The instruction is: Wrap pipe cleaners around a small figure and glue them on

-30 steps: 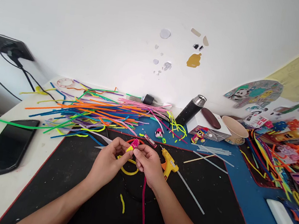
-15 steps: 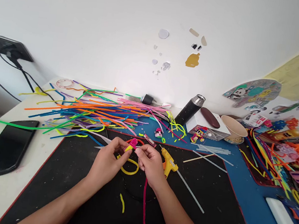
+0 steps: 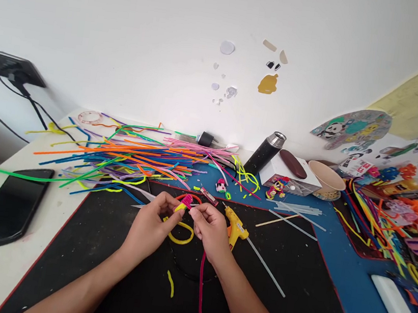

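Above the black mat (image 3: 85,243), my left hand (image 3: 152,223) pinches a small yellow-and-pink pipe-cleaner piece (image 3: 184,204) between thumb and fingers. My right hand (image 3: 211,230) is closed on the pink pipe cleaner (image 3: 201,289), whose long tail trails down the mat toward me. Just under the hands lies a yellow pipe-cleaner loop (image 3: 182,236). A short yellow scrap (image 3: 171,283) rests nearer to me. The yellow glue gun (image 3: 235,226) lies right beside my right hand.
A heap of coloured pipe cleaners (image 3: 127,158) covers the table behind the mat. A black phone (image 3: 9,207) lies at the left. A flask (image 3: 266,153), a white box (image 3: 291,175), a paper cup (image 3: 325,181), glue sticks (image 3: 294,209) and craft clutter (image 3: 390,211) fill the right.
Both hands have stayed in place, with small finger movements turning the pink wrap on the piece. The pink tail has shifted slightly on the mat.
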Tool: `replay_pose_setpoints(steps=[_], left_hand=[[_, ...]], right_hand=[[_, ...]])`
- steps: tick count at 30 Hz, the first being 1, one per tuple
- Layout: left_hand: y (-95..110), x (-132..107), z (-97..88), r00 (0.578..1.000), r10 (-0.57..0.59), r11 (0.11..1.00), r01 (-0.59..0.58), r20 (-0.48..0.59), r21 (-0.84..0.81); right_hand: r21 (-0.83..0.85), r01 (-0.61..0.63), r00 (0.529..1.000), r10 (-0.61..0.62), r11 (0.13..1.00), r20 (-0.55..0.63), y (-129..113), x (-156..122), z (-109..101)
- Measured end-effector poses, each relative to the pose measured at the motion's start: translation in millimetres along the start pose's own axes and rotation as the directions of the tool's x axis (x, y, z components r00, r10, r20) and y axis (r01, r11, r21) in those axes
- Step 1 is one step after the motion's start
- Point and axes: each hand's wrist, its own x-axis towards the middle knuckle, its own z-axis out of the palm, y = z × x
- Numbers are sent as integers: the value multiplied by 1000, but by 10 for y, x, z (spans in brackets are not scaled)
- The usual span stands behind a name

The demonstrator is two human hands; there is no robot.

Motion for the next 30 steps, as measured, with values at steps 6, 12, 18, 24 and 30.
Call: replay_pose_setpoints(steps=[6,12,18,24,30], left_hand=[[38,20,1,991,-122,954,133,59,-270],[93,26,7,984,-156,898,179,87,-401],[92,19,17,976,-177,853,216,125,-476],[92,20,26,968,-198,814,248,151,-524],[124,20,15,941,-240,719,337,238,-608]], right_hand=[[-2,-4,1000,4,1000,-6,5,6,18],[-2,-15,1000,15,1000,-8,4,4,38],[36,-40,999,40,999,-7,40,6,50],[77,-70,998,70,995,0,56,11,57],[121,-103,995,101,987,21,49,10,57]])
